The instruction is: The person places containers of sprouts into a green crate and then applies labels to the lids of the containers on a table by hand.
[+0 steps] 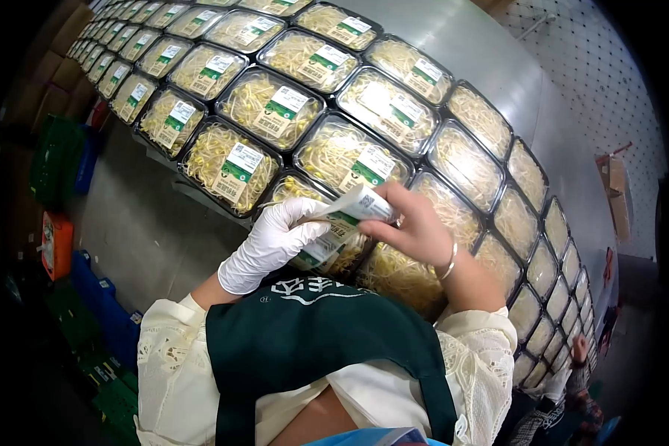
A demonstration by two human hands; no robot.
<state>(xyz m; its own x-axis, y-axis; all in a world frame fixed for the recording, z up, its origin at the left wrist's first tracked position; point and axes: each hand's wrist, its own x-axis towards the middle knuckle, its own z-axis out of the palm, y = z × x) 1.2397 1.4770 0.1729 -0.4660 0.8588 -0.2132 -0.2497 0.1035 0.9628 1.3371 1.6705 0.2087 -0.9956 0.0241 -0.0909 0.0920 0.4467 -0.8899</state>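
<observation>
My left hand (275,241), in a white glove, is closed with thumb and fingers pinching a printed label sheet (340,229) in green, white and tan. Opposite it, my bare right hand (422,229), with a bracelet at the wrist, pinches the curled white end of a label (364,201) bearing a printed code. Both hands hover over the near row of black trays of bean sprouts. A labelled tray (230,165) lies just beyond my left hand. Under my right hand, a sprout tray (401,275) is partly hidden by the hand and apron.
Rows of film-covered sprout trays fill the metal table (490,44); those on the left carry labels, while those on the right (479,115) show none. Green crates (59,160) and an orange crate (57,245) stand on the left floor. Another person's hand (579,348) is at lower right.
</observation>
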